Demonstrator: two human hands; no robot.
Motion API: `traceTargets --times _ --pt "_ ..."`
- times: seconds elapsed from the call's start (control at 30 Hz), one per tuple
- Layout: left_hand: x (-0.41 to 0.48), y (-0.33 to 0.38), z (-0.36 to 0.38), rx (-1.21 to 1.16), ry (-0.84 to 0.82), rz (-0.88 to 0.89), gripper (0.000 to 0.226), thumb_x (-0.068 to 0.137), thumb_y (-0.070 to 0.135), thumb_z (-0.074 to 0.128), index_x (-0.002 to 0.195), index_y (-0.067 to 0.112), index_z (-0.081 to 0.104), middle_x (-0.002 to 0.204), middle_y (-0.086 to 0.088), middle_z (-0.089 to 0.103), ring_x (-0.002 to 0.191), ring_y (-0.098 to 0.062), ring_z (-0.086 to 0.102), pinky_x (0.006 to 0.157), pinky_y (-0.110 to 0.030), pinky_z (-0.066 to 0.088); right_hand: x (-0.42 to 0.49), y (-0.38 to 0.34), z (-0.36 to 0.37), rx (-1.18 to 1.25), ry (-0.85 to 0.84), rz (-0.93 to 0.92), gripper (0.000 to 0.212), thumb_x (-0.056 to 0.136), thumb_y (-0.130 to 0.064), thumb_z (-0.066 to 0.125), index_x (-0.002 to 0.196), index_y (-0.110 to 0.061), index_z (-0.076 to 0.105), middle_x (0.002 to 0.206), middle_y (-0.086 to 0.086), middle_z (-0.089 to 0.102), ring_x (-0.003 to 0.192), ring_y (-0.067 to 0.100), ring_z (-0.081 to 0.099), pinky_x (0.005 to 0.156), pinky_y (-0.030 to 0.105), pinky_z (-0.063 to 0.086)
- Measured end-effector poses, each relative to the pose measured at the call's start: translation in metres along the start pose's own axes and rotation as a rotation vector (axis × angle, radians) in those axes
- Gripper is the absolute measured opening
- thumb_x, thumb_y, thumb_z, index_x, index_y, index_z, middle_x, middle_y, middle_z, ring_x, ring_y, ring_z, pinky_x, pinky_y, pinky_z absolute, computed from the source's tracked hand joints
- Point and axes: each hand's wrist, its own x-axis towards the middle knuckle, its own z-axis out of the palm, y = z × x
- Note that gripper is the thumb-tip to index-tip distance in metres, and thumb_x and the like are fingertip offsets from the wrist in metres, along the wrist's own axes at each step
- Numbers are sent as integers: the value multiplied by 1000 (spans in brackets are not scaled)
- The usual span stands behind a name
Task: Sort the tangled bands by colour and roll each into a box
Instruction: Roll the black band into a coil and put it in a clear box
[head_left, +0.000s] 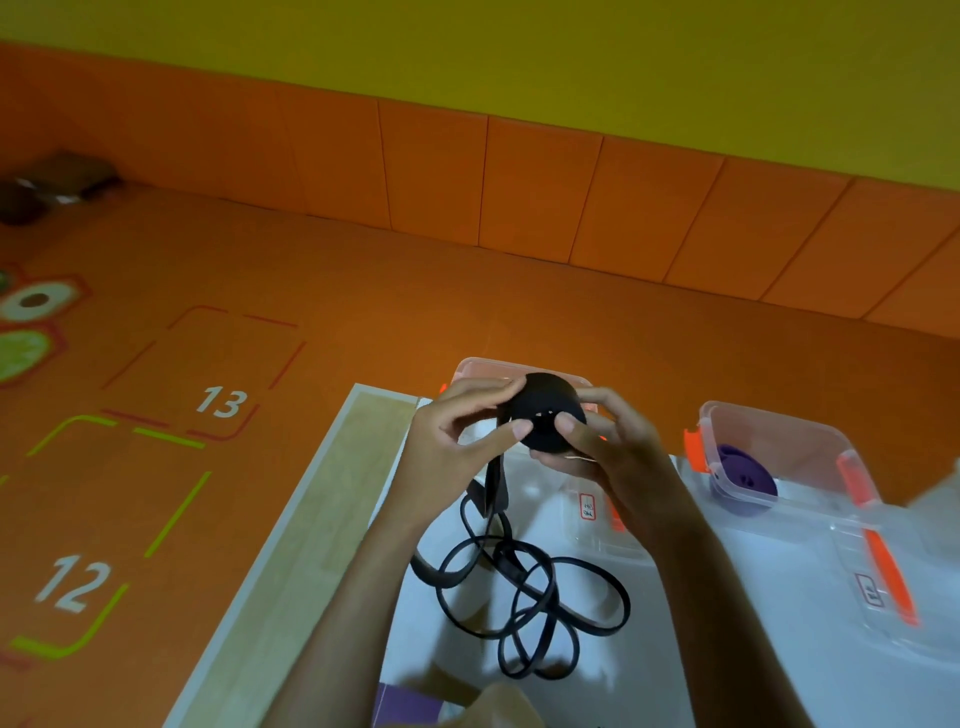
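The black roll (545, 410) sits between both hands, lifted off the table (363, 467). The left hand (457, 447) pinches its left edge between thumb and forefinger. The right hand (608, 447) cups it from below, with the thumb pressed on the flat face. From the roll's left side the unwound tail (524, 597) drops under the left hand and lies in loose, crossing loops on the table below both wrists. I judge the step to be winding the black band, with a good length left to take in. From my seat I would have the right hand turn the roll while the left thumb lays the strap on flat and taut, edges lined up so the coil does not cone out. I would feed slowly, since the crossed loops could snag into a knot under a fast pull, and I would not lift the thumb off the face, or the coil may spring open. Just beyond the hands stands a clear box (470, 366) with orange clips; the hands hide its inside, so I cannot tell what it holds. Its lid (613, 540) seems to lie beneath the right hand. Well apart, to the right of the right hand, a second clear box (769, 431) holds a purple roll (743, 473).
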Motion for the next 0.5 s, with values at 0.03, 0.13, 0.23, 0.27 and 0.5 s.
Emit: traceTargets --times 0.03,0.13,0.23,0.27,0.5 --pt "0 2 -2 -15 -42 -19 41 88 1 81 124 20 76 122 4 76 120 -15 69 100 -25 55 0 1 0 27 -23 2 38 94 -23 79 121 -6 60 119 24 75 107 46 74 90 45 64" --pt "0 6 -5 -32 -50 -28 44 88 -1 81 126 21 74 120 8 78 116 -12 71 95 -20 55 -2 2 -2 17 -108 17 36 92 -26 80 118 -9 59 124 23 73 115 43 72 96 46 61" --pt "-2 5 -4 0 23 -39 43 83 4 87 120 22 75 115 7 79 109 -14 74 90 -22 57 -1 -3 -6 -177 -98 39 40 79 -38 84 109 -18 67 121 11 76 113 30 74 98 47 60" --pt "-3 4 -2 20 41 -44 40 83 6 88 118 22 76 113 7 79 108 -14 74 91 -22 57 0 -5 -7 -223 -78 42 43 74 -40 86 109 -21 69 119 7 77 111 27 75 98 47 60" --pt "-1 -1 -9 51 -80 -88 37 95 14 77 130 27 74 123 3 71 123 -18 64 103 -27 52 -1 -7 -5 -118 -60 -3 44 76 -37 90 113 -25 68 118 15 77 108 36 76 83 36 64"
